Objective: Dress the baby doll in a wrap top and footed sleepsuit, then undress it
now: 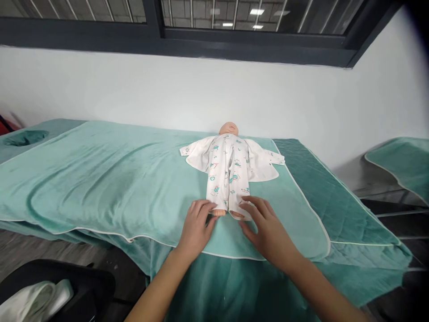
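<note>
A baby doll [229, 128] lies on its back with its head toward the wall. It wears a white baby top [264, 164] with its sides and sleeves spread out. Printed white baby trousers [219, 179] cover it from chest to ankles. My left hand [198, 223] has its fingers and thumb around the trouser cuff on the left, where the doll's foot [219, 212] peeks out. At the other cuff, my right hand [264, 226] grips the cloth edge between its fingers and thumb. The other foot shows only partly inside its cuff.
A light green blanket [100, 179] with pale edging lies over a darker green padded cover [342, 214]. Behind stand a white wall [134, 89] and a dark window frame [251, 47]. A black chair [90, 286] holding folded cloth [40, 299] is at lower left.
</note>
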### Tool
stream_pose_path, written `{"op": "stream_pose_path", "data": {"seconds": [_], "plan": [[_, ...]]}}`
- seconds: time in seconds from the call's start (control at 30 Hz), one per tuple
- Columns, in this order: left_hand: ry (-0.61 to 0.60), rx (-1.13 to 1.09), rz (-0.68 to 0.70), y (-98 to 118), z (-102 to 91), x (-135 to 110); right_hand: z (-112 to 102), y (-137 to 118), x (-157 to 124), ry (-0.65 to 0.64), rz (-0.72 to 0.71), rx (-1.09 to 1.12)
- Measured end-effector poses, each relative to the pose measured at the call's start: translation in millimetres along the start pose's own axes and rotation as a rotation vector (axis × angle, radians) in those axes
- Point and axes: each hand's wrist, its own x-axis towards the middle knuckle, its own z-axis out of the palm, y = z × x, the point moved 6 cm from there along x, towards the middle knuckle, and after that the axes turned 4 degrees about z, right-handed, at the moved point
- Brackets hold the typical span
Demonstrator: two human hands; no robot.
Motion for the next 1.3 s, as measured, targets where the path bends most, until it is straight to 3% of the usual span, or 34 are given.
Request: {"op": "stream_pose_path", "data": {"seconds": [0.13, 0.27, 0.4, 0.53, 0.63, 0.77, 0.87, 0.97, 1.1, 1.3], "plan": [[-0.01, -0.114, -0.024, -6, -3.4, 9, 18, -25, 23, -0.008, -0.049, -0.093], [0.047, -0.179, -0.029, 4, -15.2, 19, 29, -29, 38, 0.016, -0.034, -0.121], [0.106, -0.192, -0.036, 11, -24.4, 17, 21, -29, 36, 0.07, -0.028, -0.067], [0.101, -0.173, -0.122, -4, -18.4, 7, 12, -31, 28, 0.071, -0.076, -0.016], [0.075, -0.191, -0.17, -25, -11.2, 6, 10, -8, 29, 0.086, -0.03, 0.052], [0.087, 0.012, -0.107, -49, -10.0, 29, 16, 53, 42, 0.205, 0.136, 0.085], [0.029, 0.172, -0.015, -60, -2.8, 61, 36, 84, 57, 0.087, 0.173, 0.028], [-0.053, 0.254, 0.032, -71, 8.8, 93, 53, 93, 71, -0.024, 0.12, -0.022], [-0.203, 0.29, 0.123, -82, 26.4, 127, 63, 97, 82, -0.046, 0.004, -0.085], [-0.272, 0.155, 0.128, -80, 34.5, 149, 73, 108, 93, -0.087, -0.081, -0.057]]}}
